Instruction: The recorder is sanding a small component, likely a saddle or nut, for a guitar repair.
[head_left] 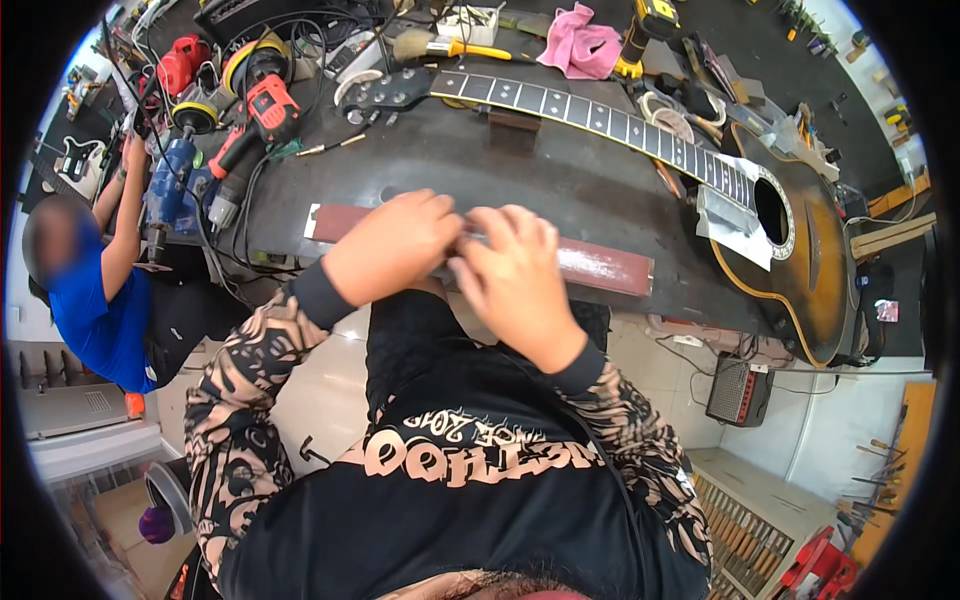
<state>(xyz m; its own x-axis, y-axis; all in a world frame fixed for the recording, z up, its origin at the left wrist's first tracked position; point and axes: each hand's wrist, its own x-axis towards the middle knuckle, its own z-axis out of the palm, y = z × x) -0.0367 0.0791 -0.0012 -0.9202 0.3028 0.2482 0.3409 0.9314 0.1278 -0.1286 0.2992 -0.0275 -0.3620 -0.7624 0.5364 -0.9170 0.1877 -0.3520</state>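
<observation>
My left hand (400, 240) has its fingers curled together over the middle of a long reddish-brown strip (603, 265) lying along the bench's front edge. My right hand (510, 280) is beside it, fingers bent and closed at the same spot. Whatever lies between the fingertips is hidden. Behind the strip, a guitar's long fretboard (590, 115) crosses the bench, resting near a dark block (515, 140); the sunburst guitar body (810, 280) is at the right with white paper around the neck's end.
Power tools (265, 110), cables, a paintbrush (470, 50) and a pink cloth (580, 40) crowd the dark bench (320, 180). A person in blue (95, 310) works at the left. A small amplifier (738, 390) and tool racks (750, 510) are low at the right.
</observation>
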